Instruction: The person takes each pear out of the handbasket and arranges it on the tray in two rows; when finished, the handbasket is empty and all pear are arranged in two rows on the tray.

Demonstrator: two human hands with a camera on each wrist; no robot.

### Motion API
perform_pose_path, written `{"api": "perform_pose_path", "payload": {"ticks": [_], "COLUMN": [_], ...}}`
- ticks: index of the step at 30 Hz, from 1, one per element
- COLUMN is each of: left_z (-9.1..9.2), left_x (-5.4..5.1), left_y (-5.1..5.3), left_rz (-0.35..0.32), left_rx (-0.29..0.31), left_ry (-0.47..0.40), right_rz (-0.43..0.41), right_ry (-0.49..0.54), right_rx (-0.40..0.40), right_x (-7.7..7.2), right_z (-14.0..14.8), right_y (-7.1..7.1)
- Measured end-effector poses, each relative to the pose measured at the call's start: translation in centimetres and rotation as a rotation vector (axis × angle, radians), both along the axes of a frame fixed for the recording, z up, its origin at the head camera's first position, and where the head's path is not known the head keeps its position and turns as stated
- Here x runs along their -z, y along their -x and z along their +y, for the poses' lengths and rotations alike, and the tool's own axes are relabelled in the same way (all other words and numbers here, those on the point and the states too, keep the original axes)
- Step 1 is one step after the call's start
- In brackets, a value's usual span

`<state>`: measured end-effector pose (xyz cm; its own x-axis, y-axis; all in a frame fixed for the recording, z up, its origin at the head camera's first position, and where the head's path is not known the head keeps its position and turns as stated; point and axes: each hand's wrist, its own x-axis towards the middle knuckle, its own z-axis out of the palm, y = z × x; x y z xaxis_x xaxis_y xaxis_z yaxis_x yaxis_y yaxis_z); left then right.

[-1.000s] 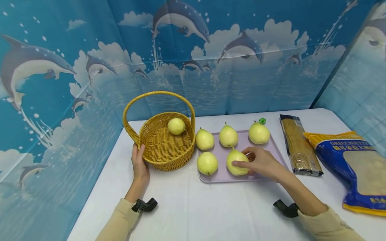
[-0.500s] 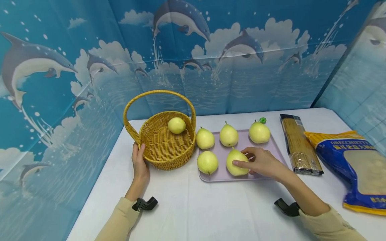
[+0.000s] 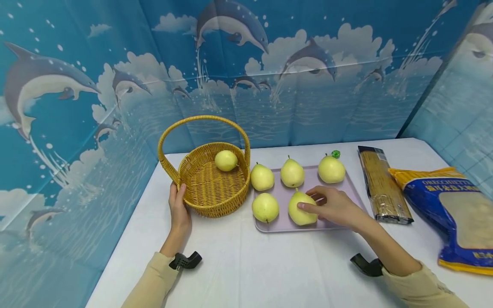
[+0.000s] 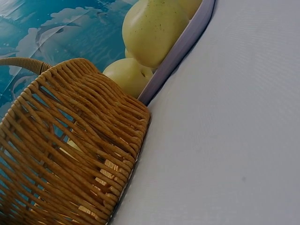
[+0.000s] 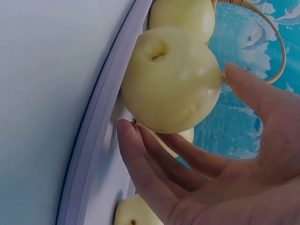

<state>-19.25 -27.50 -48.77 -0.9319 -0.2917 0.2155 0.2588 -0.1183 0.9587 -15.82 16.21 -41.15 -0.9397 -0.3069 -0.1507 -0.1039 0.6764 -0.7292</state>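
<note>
In the head view, my left hand [image 3: 179, 211] holds the left side of a wicker basket [image 3: 213, 209], its thumb near the handle's base. One yellow-green pear [image 3: 226, 160] lies inside the basket. My right hand [image 3: 335, 207] grips another pear [image 3: 301, 208] at the front of a lilac tray [image 3: 283, 226]; the thumb lies on the near side. In the right wrist view, the thumb and fingers are about this pear [image 5: 171, 84], low over the tray. Several more pears stand on the tray, one of them [image 3: 265, 208] beside the held one. The left wrist view shows the basket [image 4: 70, 140] but no hand.
Right of the tray lies a pack of spaghetti [image 3: 385, 186]. Farther right is a blue and yellow bag of orecchiette [image 3: 446, 214]. A green leaf [image 3: 336, 154] shows by the back right pear. A dolphin-print curtain [image 3: 269, 111] hangs behind the white table [image 3: 239, 265].
The pear in my right hand has shifted very slightly left, with the fingers still about it. My left hand and the basket have stayed put.
</note>
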Motion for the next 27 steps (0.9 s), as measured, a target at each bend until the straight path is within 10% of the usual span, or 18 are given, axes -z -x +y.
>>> {"api": "perform_pose_path", "payload": {"ticks": [27], "left_z": [0.1], "left_x": [0.0], "left_y": [0.1], "left_rz": [0.004], "left_rx": [0.0], "left_ry": [-0.018], "right_rz": [0.286], "right_ry": [0.194], "right_rx": [-0.032], "right_x": [-3.3], "right_z": [-6.9], "right_y": [0.9]}}
